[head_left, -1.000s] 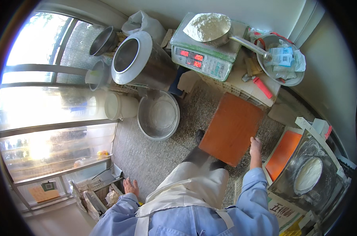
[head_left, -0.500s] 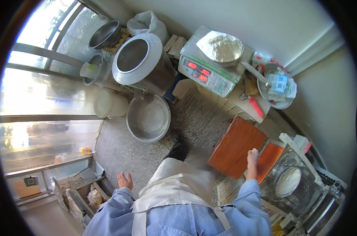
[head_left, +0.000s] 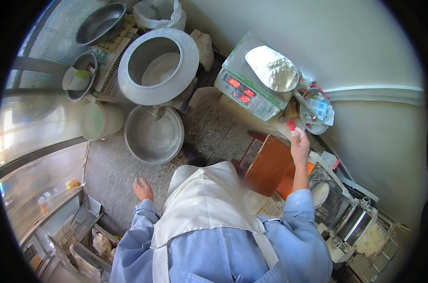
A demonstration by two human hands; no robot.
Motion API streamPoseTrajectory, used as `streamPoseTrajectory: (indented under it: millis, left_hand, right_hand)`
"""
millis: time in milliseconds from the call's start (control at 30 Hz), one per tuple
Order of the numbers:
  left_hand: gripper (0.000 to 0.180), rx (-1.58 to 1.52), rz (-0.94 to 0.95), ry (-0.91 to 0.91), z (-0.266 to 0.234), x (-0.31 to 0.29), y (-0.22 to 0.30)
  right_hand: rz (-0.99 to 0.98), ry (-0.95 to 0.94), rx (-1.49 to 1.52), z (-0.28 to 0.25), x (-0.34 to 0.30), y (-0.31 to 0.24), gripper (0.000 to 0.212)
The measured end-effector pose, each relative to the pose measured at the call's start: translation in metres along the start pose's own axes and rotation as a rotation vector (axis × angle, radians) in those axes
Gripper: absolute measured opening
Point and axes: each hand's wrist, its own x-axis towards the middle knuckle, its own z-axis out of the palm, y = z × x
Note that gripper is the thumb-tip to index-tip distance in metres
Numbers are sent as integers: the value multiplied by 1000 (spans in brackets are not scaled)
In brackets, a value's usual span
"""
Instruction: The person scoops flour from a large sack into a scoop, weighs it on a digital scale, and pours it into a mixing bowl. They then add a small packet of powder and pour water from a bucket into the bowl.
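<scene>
My right hand (head_left: 300, 146) reaches forward on the right, fingers bent, its tips over the lower part of a red handle (head_left: 291, 125). Whether it touches or grips that handle is hidden. Just beyond, a metal scoop (head_left: 275, 70) heaped with white powder lies on a green-framed digital scale (head_left: 251, 94) with lit red figures. The scoop's handle points toward the right. My left hand (head_left: 143, 189) hangs open over the floor on the left, fingers apart, holding nothing. Between that hand and a large metal drum (head_left: 188, 61) sits a wide metal basin (head_left: 155, 134) on the floor.
A brown-topped stool (head_left: 268, 165) stands front right. Behind it are a floury tray (head_left: 334, 191) and a machine with metal rollers (head_left: 357, 226). A bowl of packets (head_left: 317, 111) sits beside the scale. A pale bucket (head_left: 98, 121) and stacked metal bowls (head_left: 101, 23) line the left.
My right hand has moved forward from beside the stool to the red handle. My left hand stays open at the left. The view has shifted with my body.
</scene>
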Motion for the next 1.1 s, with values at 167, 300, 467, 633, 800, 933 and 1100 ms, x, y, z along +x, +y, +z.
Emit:
streamPoseTrajectory:
  millis: [167, 300, 467, 633, 800, 933, 1100]
  left_hand:
    - [53, -90, -27, 97, 6, 10, 26]
    - [52, -112, -146, 242, 12, 4, 48]
    - [57, -248, -423, 218, 8, -18, 81]
    - [56, -261, -461, 254, 11, -41, 115]
    - [57, -216, -508, 317, 13, -53, 137]
    - [57, -200, -537, 350, 15, -60, 151]
    - [56, -198, -566, 306, 19, -60, 150]
  right_hand:
    - [-209, 70, -363, -14, 74, -41, 36]
    - [-245, -4, -640, -9, 128, -32, 47]
    - [-29, -236, -598, 4, 183, -12, 61]
    - [29, -449, -443, 16, 218, 11, 61]
    - [304, -568, -144, 33, 230, 22, 25]
    - [398, -529, 66, 38, 228, 17, 20]
    - [391, -492, 220, 38, 225, 12, 14]
